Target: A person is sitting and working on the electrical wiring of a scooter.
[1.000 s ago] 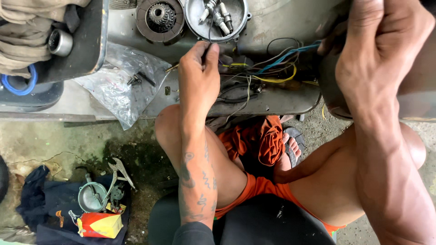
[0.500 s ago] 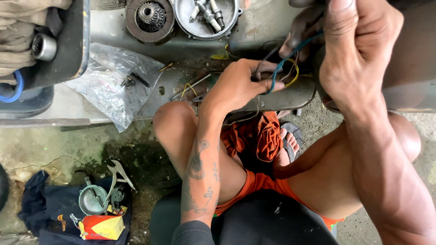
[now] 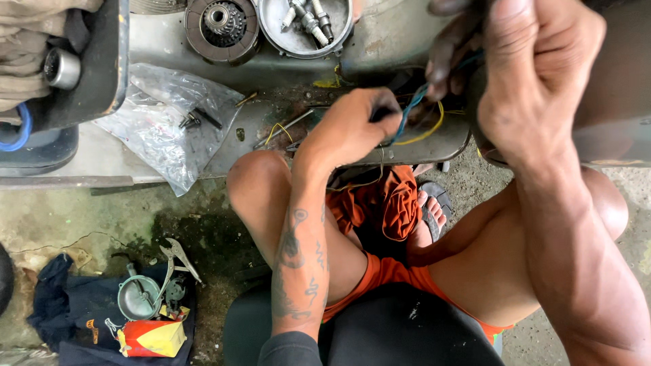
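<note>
My left hand (image 3: 352,125) is closed around a bundle of blue, yellow and dark wires (image 3: 413,118) lying on a grey metal vehicle body (image 3: 380,41). My right hand (image 3: 529,68) is raised at the upper right, its fingers pinching the same wires near a dark round part (image 3: 475,102). The wires stretch between the two hands. A yellow wire loops below the blue one. My knees and orange shorts fill the lower middle.
A toothed clutch disc (image 3: 222,24) and a metal bowl with spark plugs (image 3: 305,20) sit at the top. A clear plastic bag with small parts (image 3: 169,122) lies left. Pliers (image 3: 178,261), a round metal part (image 3: 137,298) and a red-yellow box (image 3: 152,337) rest on a dark cloth.
My left hand has moved right from the middle of the wiring to the bundle by my right hand and closed on it. The right hand has risen and shifted slightly.
</note>
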